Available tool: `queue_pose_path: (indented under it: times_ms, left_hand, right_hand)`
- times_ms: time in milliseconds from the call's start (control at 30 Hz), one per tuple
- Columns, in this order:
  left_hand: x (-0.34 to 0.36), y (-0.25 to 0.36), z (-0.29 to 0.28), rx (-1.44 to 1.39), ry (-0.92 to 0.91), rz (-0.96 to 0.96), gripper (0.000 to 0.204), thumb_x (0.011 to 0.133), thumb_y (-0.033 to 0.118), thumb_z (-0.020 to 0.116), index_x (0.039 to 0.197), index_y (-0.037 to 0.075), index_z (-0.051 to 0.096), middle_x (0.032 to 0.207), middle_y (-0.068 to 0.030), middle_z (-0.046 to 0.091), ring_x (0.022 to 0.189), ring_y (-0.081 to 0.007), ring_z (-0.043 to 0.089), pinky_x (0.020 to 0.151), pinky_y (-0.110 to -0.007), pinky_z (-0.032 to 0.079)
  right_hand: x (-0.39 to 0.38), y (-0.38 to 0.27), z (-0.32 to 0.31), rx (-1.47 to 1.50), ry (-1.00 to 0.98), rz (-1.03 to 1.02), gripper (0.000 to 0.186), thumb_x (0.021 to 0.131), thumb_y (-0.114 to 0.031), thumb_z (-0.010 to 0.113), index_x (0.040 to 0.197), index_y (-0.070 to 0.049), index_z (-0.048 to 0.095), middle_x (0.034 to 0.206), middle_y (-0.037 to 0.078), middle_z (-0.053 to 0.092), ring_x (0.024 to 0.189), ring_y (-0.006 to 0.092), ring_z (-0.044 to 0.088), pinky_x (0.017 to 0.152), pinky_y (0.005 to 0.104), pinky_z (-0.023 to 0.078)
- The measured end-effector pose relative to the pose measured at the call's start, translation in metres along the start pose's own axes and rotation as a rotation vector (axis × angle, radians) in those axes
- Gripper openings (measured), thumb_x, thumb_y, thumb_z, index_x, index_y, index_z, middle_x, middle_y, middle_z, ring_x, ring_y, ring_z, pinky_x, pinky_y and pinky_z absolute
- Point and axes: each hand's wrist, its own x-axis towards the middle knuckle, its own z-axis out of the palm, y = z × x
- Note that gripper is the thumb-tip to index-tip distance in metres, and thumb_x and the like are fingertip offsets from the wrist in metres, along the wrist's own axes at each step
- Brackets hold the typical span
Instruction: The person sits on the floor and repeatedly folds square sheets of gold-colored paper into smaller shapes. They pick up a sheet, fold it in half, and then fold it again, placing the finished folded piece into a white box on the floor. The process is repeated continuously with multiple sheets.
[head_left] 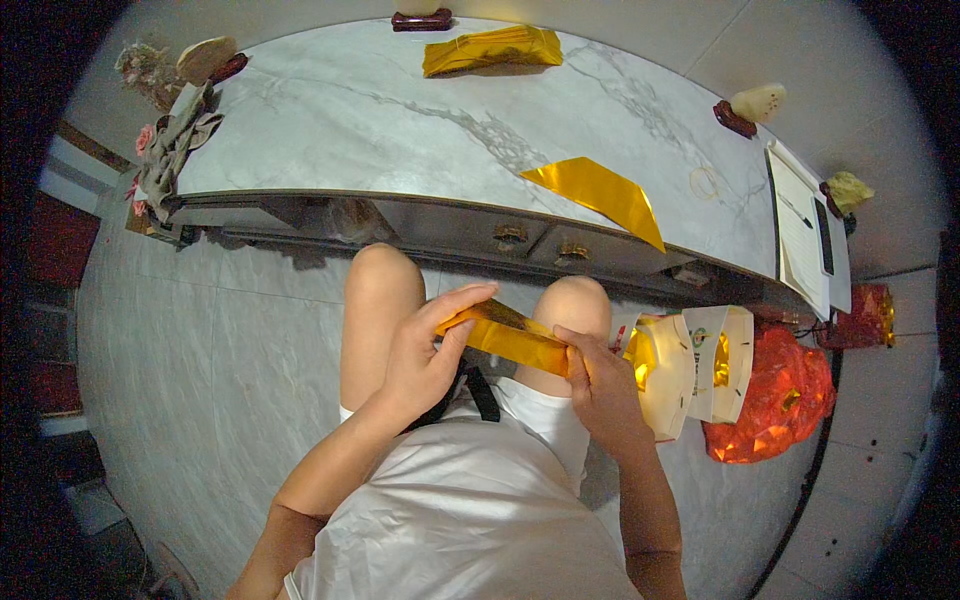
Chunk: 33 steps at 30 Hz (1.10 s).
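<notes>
Over my lap I hold a folded strip of gold foil paper [508, 340] between both hands. My left hand [425, 355] grips its left end, thumb on top and fingers curled under. My right hand [598, 385] pinches the right end, just above my right knee. A single gold sheet [600, 192] lies on the marble table [400, 120] near its front edge. A stack of gold sheets [492, 48] sits at the far side of the table.
A white paper bag [695, 365] with gold pieces inside stands on the floor at my right, beside a red plastic bag [775, 400]. Drawers [540, 245] run under the table edge. A clipboard with a pen [800, 225] and small ornaments [755, 105] sit on the table's right.
</notes>
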Motion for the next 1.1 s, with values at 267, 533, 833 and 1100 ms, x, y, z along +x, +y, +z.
queue_pose_path:
  times_ms: [267, 533, 833, 1100]
  left_hand:
    - [-0.001, 0.0, 0.001, 0.129, 0.029, 0.105, 0.029, 0.094, -0.004, 0.055, 0.12, -0.001, 0.067, 0.119, -0.0168, 0.07, 0.11, -0.0277, 0.068, 0.096, -0.035, 0.052]
    - [-0.005, 0.0, 0.008, 0.181, 0.085, 0.032, 0.027, 0.097, -0.001, 0.053, 0.122, -0.002, 0.066, 0.113, -0.0177, 0.072, 0.104, -0.027, 0.071, 0.09, -0.034, 0.055]
    - [-0.011, -0.006, 0.014, 0.164, 0.121, -0.055, 0.027, 0.1, 0.0, 0.049, 0.124, -0.004, 0.062, 0.115, -0.0185, 0.071, 0.105, -0.0269, 0.07, 0.091, -0.033, 0.054]
    - [-0.012, -0.023, 0.012, 0.075, 0.103, 0.013, 0.023, 0.1, 0.0, 0.052, 0.119, -0.005, 0.064, 0.118, -0.0167, 0.07, 0.109, -0.0251, 0.067, 0.095, -0.031, 0.051]
  right_hand:
    - [0.001, -0.004, -0.002, -0.002, 0.008, 0.039, 0.027, 0.101, -0.009, 0.05, 0.124, -0.005, 0.062, 0.101, 0.019, 0.071, 0.085, 0.034, 0.07, 0.077, 0.0423, 0.055]
    - [0.0, -0.007, 0.003, -0.071, -0.037, 0.096, 0.028, 0.102, -0.011, 0.049, 0.127, -0.006, 0.061, 0.101, 0.018, 0.071, 0.086, 0.0339, 0.07, 0.078, 0.0427, 0.054]
    - [0.004, -0.009, 0.012, 0.027, 0.045, 0.041, 0.03, 0.103, -0.013, 0.047, 0.129, -0.006, 0.06, 0.099, 0.021, 0.07, 0.085, 0.0342, 0.07, 0.075, 0.0426, 0.054]
    - [0.007, -0.006, 0.008, 0.056, 0.028, 0.075, 0.028, 0.104, -0.021, 0.049, 0.129, -0.012, 0.058, 0.098, 0.02, 0.071, 0.084, 0.0383, 0.07, 0.075, 0.0494, 0.056]
